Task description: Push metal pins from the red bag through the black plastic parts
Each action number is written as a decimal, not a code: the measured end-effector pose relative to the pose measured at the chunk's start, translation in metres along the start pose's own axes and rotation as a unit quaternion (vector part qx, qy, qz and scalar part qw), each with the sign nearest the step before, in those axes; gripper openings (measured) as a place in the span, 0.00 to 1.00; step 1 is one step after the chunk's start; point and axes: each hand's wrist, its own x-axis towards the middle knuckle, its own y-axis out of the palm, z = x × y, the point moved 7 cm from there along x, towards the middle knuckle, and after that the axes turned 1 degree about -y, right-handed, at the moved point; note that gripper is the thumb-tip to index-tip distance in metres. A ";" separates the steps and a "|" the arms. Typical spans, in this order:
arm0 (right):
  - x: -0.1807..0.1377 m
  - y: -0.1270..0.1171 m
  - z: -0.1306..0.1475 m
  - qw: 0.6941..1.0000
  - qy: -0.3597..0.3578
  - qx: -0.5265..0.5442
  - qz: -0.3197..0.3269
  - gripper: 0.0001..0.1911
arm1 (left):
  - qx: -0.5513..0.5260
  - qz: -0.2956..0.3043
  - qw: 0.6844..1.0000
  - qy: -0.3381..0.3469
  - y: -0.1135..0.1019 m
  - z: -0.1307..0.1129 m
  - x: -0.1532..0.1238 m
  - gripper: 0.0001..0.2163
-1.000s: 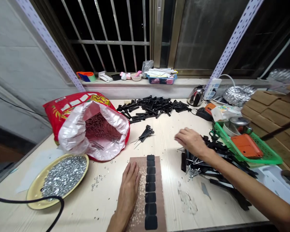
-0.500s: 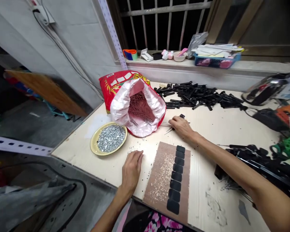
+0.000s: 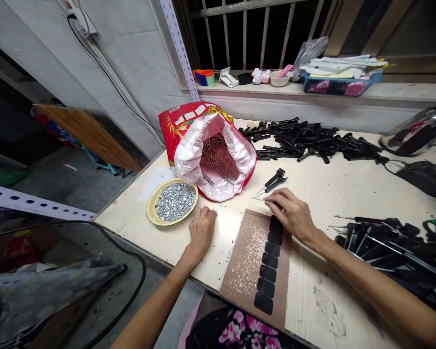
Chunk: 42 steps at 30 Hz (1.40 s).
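My right hand (image 3: 290, 214) is above the top end of a brown board (image 3: 236, 271), its fingertips pinching a thin pointed metal rod (image 3: 258, 198) that sticks out to the left. Just beyond it lie two black-handled pieces (image 3: 276, 180) with slim metal shafts. Down the board's right side runs a row of black rounded squares (image 3: 269, 274); pale specks (image 3: 245, 257) cover its left part. My left hand (image 3: 202, 228) rests on the table with curled fingers, beside a yellow bowl (image 3: 150, 213) of small silvery metal bits (image 3: 176, 200). Whatever its fingertips may hold is hidden.
Behind the bowl an open red bag (image 3: 174, 126) holds many thin metal rods (image 3: 218, 157). Black plastic parts (image 3: 301, 138) are heaped along the wall. More black pieces with metal shafts (image 3: 385, 242) pile up at right, below a kettle (image 3: 417, 128). Tiny bits dot the tabletop (image 3: 334, 189).
My right hand has drawn back from the black-handled pieces toward the board, now with a thin rod in its fingers. My left hand has shifted up toward the bowl. The view has swung slightly.
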 end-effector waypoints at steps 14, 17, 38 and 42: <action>-0.013 0.015 0.063 0.995 -0.033 -0.068 0.066 0.13 | -0.706 0.106 0.639 -0.287 0.014 -0.058 -0.019 0.16; -0.015 0.013 0.069 0.989 -0.050 -0.124 0.064 0.12 | -0.681 0.080 0.675 -0.271 0.011 -0.056 -0.020 0.15; -0.021 0.022 0.069 0.993 0.006 -0.075 0.092 0.10 | -0.550 0.051 0.813 -0.182 0.001 -0.056 -0.025 0.13; -0.020 0.022 0.062 0.992 0.052 0.009 0.116 0.10 | -0.536 0.064 0.823 -0.178 0.003 -0.056 -0.025 0.14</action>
